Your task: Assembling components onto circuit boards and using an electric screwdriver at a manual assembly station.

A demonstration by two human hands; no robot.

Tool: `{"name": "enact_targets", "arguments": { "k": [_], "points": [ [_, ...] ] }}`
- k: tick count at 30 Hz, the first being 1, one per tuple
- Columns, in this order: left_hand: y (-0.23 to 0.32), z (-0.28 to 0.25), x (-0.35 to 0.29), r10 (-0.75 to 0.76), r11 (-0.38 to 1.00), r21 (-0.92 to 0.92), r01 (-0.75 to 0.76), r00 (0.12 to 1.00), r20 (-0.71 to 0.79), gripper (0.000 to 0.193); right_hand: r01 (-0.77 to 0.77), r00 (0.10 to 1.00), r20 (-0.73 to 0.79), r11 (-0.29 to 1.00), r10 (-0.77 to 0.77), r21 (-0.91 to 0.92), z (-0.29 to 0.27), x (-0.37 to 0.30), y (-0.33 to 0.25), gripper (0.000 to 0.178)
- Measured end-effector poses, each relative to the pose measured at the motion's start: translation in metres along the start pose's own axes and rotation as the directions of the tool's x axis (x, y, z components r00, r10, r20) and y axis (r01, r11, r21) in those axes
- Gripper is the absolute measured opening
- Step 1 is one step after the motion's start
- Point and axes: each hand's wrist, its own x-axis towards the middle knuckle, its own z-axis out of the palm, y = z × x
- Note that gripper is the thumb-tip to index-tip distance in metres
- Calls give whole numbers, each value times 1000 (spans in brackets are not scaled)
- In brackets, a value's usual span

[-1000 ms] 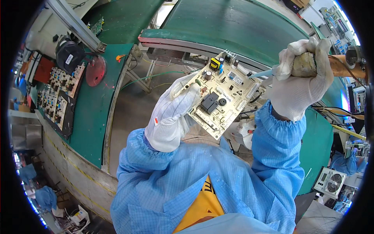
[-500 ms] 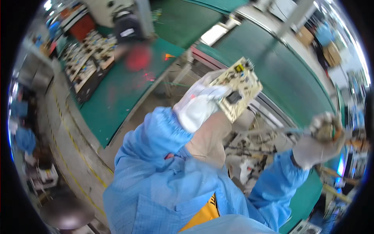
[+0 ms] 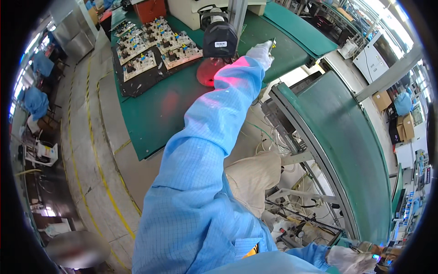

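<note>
My left arm, in a blue sleeve, stretches far across the green table [image 3: 159, 114]. Its white-gloved left hand [image 3: 261, 54] is closed at the table's far right part, and a sliver of something yellow and dark [image 3: 273, 44] shows at the fingertips. Most of that thing is hidden behind the hand. Down at the lower right, my gloved right hand [image 3: 350, 260] is near the rim of the view, next to blurred brownish things; its fingers are smeared. Beside my left forearm, a black device [image 3: 220, 40] on a post casts red light on the table and my sleeve.
Several circuit boards [image 3: 180, 55] lie in rows on a black mat [image 3: 137, 86] at the left. A green conveyor belt [image 3: 346, 146] curves along the right, with a metal frame and loose cables [image 3: 273, 141] below it. Yellow lines [image 3: 102, 173] mark the floor.
My left hand has moved up and away, over the far table; the circuit board it held no longer shows plainly. My right hand has dropped toward the lower right. The view has shifted.
</note>
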Motion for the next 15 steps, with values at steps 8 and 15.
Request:
{"name": "enact_targets", "arguments": {
  "k": [8, 15],
  "points": [
    [46, 10, -41, 304, 847, 424, -322, 946, 110, 50, -107, 866, 436, 760, -245, 640, 2, -111, -11, 36],
    [58, -66, -227, 601, 775, -475, -416, 717, 352, 43, -801, 209, 960, 531, -188, 278, 30, -214, -88, 74]
  ]
}}
